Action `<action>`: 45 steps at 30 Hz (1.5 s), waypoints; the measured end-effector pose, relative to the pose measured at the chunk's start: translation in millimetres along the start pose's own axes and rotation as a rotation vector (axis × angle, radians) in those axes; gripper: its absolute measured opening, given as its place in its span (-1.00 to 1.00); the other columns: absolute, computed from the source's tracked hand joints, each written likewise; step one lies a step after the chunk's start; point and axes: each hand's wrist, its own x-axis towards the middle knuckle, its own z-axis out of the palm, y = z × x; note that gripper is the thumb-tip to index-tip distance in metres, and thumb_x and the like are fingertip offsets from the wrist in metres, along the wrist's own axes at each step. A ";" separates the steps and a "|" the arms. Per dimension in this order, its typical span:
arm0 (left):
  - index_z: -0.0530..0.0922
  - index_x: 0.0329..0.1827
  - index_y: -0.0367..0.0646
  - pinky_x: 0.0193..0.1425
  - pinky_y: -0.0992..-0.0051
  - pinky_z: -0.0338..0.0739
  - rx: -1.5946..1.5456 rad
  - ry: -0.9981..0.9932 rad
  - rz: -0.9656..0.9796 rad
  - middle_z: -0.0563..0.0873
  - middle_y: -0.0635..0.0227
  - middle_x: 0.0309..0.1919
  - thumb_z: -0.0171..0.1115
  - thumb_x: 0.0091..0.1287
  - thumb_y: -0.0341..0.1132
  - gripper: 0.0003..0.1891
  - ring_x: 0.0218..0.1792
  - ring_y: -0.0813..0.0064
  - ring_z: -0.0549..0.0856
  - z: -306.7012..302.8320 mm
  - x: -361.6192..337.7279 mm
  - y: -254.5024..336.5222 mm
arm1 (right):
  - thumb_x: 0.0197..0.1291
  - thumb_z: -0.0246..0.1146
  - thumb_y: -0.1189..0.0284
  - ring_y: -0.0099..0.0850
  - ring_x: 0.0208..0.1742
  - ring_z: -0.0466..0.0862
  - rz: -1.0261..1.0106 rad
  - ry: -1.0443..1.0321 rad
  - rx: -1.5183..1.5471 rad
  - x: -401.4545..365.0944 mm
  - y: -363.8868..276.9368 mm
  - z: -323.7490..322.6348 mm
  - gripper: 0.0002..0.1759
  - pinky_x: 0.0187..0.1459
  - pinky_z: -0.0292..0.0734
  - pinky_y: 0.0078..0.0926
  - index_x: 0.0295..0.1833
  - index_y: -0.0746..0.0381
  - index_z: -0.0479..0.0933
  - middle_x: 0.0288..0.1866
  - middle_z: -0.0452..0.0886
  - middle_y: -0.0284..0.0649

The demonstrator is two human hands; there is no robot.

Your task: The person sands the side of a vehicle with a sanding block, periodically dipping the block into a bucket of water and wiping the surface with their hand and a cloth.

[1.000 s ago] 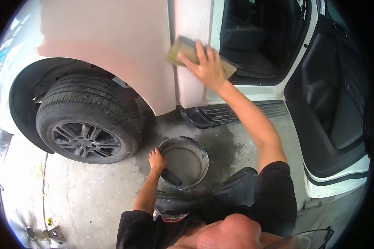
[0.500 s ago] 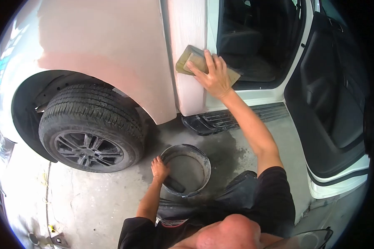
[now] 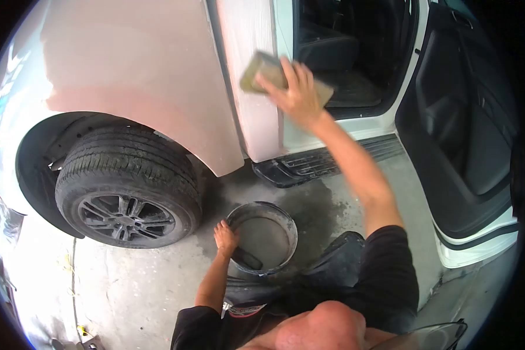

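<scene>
My right hand [image 3: 297, 99] grips a sanding block [image 3: 256, 73] with greyish-yellow sides, slightly blurred, held against or just over the pinkish-white pillar [image 3: 256, 125] beside the open doorway. Its fingers lie over the block, and a flat tan end sticks out to the right. Lower down, my left hand [image 3: 226, 238] is at the left rim of a round bucket [image 3: 292, 224] holding grey, cloudy water. A dark object [image 3: 248, 259] lies inside the bucket just below that hand. The left fingers are bent around the rim.
To the left are a dusty tyre [image 3: 122, 160] and the primed fender [image 3: 128, 58]. A black side step [image 3: 309, 166] runs under the doorway. The open door [image 3: 466, 134] stands at the right. Wet concrete [image 3: 318, 216] surrounds the bucket.
My right hand and the block have shifted slightly up and left in view. The car has also shifted left in view. My left hand stays at the bucket rim.
</scene>
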 end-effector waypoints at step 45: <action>0.38 0.28 -0.31 0.35 0.11 0.54 -0.017 -0.016 0.014 0.57 -0.01 0.19 0.56 0.13 -0.02 -0.21 0.27 -0.04 0.55 0.7 -4.1 8.2 | 0.28 0.39 0.18 0.05 0.07 0.56 0.160 0.080 0.062 213.4 87.4 2.6 -0.45 -0.12 0.56 0.07 0.39 -0.16 0.53 0.29 0.46 0.03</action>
